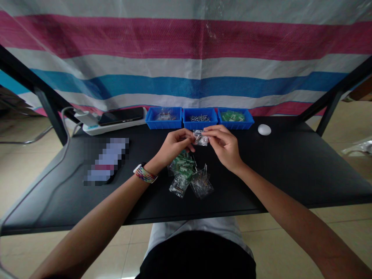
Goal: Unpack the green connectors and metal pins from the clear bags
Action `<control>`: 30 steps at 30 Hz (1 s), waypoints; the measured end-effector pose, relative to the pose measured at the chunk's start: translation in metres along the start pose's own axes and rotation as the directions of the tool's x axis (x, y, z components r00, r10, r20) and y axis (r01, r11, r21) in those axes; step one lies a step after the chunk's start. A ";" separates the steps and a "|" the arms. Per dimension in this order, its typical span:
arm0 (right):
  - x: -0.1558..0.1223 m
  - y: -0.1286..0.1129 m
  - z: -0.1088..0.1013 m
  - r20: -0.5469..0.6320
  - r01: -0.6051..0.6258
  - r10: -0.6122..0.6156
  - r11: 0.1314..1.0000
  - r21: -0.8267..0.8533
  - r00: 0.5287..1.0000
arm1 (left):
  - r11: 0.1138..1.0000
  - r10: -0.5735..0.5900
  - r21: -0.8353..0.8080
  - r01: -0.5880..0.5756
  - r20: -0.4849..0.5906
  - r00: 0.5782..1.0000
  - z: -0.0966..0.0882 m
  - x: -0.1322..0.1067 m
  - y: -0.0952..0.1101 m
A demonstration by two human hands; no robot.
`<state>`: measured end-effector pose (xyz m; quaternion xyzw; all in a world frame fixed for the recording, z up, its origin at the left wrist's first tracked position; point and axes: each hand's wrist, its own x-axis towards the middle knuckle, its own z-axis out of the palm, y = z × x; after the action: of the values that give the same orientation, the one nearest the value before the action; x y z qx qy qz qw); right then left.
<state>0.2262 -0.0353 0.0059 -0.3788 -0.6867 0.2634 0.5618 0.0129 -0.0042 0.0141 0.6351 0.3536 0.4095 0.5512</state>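
A small clear plastic bag [200,138] is stretched between my two hands, just in front of the blue bins. My left hand [178,144] pinches its left edge, and my right hand [223,145] grips its upper right side. What the bag contains is too small to make out. Below the hands lies a pile of green-looking packets [183,164], with several thin metal pins beside it. Two groups of clear bags with small brownish pieces inside, one at the left [178,186] and one at the right [202,185], spread toward the table's front edge.
Three blue bins stand at the back: the left bin [164,124] holds clear bags, the middle bin [200,125] metal pins, the right bin [236,125] green packets. A phone [121,116] lies on a white power strip [116,127]. A blurred-out device [109,161] and a white oval object [264,130] flank my hands.
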 end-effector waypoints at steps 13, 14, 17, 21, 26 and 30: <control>0.004 0.010 0.006 0.090 -0.341 0.331 0.880 0.330 0.939 | 0.991 0.109 0.082 -0.109 -0.005 0.994 0.001 -0.002 0.002; 0.004 0.010 0.007 0.081 -0.334 0.326 0.883 0.328 0.942 | 0.991 0.108 0.076 -0.108 -0.001 0.994 0.001 -0.002 0.002; 0.003 0.009 0.008 0.083 -0.331 0.322 0.890 0.312 0.943 | 0.992 0.111 0.067 -0.111 -0.004 0.994 0.000 -0.001 0.000; 0.002 0.011 0.006 0.119 -0.372 0.353 0.882 0.288 0.928 | 0.990 0.125 0.071 -0.118 -0.089 0.988 -0.005 0.001 -0.001; 0.002 0.005 -0.008 0.495 -0.346 0.282 0.937 0.041 0.822 | 0.990 0.141 0.027 -0.142 -0.389 0.911 -0.028 0.012 -0.007; 0.002 -0.002 -0.017 0.705 -0.095 0.130 0.992 -0.089 0.697 | 0.991 0.051 -0.069 -0.115 -0.594 0.803 -0.049 0.021 -0.015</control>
<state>0.2422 -0.0361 0.0129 -0.3023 -0.8312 0.4067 0.2287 -0.0229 0.0372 0.0052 0.4625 0.4579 0.6277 0.4271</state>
